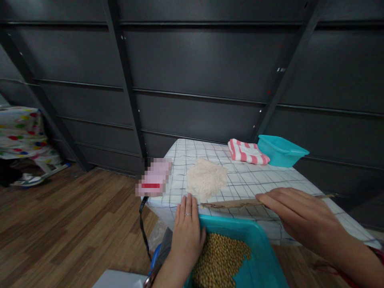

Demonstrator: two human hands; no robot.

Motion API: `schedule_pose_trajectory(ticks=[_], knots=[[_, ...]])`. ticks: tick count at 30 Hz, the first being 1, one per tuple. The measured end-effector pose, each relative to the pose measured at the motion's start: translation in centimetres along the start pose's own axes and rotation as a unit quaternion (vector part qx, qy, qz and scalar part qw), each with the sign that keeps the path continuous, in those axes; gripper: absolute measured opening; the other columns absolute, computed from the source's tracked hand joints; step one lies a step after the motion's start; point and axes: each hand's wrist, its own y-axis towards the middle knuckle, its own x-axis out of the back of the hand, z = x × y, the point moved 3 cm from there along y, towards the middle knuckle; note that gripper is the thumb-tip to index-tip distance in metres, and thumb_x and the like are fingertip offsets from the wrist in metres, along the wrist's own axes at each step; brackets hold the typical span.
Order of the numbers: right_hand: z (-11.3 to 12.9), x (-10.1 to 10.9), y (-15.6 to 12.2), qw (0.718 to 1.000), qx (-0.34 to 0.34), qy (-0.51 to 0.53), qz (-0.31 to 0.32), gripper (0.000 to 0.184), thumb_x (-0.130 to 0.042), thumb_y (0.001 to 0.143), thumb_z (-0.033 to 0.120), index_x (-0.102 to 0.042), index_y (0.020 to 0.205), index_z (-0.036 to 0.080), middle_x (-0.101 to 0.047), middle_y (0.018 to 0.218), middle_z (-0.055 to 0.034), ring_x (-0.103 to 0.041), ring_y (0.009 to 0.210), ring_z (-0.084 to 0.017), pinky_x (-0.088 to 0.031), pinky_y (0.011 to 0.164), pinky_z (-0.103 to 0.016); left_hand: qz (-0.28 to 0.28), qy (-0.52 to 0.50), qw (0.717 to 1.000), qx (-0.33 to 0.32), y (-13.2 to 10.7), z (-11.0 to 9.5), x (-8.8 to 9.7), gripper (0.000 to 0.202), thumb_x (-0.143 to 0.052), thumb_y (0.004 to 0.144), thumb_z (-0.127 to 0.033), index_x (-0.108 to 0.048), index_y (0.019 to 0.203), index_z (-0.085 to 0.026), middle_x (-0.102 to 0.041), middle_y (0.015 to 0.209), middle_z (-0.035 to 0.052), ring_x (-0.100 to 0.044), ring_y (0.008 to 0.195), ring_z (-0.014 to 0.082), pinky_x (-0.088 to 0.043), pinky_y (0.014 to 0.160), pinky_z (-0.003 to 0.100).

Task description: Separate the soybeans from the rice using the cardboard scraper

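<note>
My left hand [186, 236] lies with its fingers stretched out at the table's front edge, its thumb by the left rim of a teal plastic basin [260, 256]. Soybean-like yellow-brown beans [222, 258] cover much of the basin's floor. Above the table edge, my right hand [295, 210] grips a long, thin strip of cardboard [235, 203], which stretches left toward the fingers of my left hand. Just beyond the strip, a spread pile of pale, rice-like grains [207, 178] rests on the checked tablecloth [192, 148].
A folded pink-and-white striped cloth [247, 153] sits at the back right beside a second teal basin [282, 151]. A blurred pink item [156, 176] with a black strap is at the table's left corner. Dark wall panels [198, 64] stand behind.
</note>
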Motion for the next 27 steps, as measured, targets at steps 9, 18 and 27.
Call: schedule_pose_trajectory(ticks=[9, 18, 27], knots=[[0.5, 0.5, -0.6, 0.997, -0.007, 0.066, 0.028, 0.029, -0.034, 0.082, 0.0, -0.049, 0.099, 0.019, -0.058, 0.073, -0.0006, -0.052, 0.064, -0.012, -0.043, 0.058, -0.025, -0.013, -0.023, 0.999, 0.022, -0.4, 0.1, -0.6, 0.067, -0.04, 0.065, -0.012, -0.028, 0.129, 0.002, -0.043, 0.13, 0.0224, -0.037, 0.122, 0.0339, -0.042, 0.093, 0.049], [0.9, -0.3, 0.2, 0.999, -0.011, 0.04, 0.028, 0.028, -0.034, 0.083, 0.002, -0.051, 0.098, 0.019, -0.058, 0.073, -0.0016, -0.052, 0.063, -0.013, -0.043, 0.058, -0.027, -0.023, -0.007, 0.999, 0.037, -0.5, 0.3, -0.5, 0.064, -0.042, 0.066, -0.013, -0.03, 0.126, 0.005, -0.039, 0.131, 0.0272, -0.032, 0.123, 0.0394, -0.041, 0.093, 0.051], [0.3, 1.7, -0.9, 0.993, -0.057, 0.103, 0.016, 0.025, -0.036, 0.085, 0.007, -0.054, 0.096, 0.022, -0.064, 0.08, -0.0006, -0.059, 0.067, -0.012, -0.047, 0.056, -0.023, -0.013, -0.007, 0.999, 0.051, -0.7, 0.4, -0.9, 0.071, -0.04, 0.065, -0.01, -0.021, 0.133, 0.003, -0.039, 0.132, 0.0252, -0.03, 0.125, 0.0366, -0.038, 0.095, 0.052]])
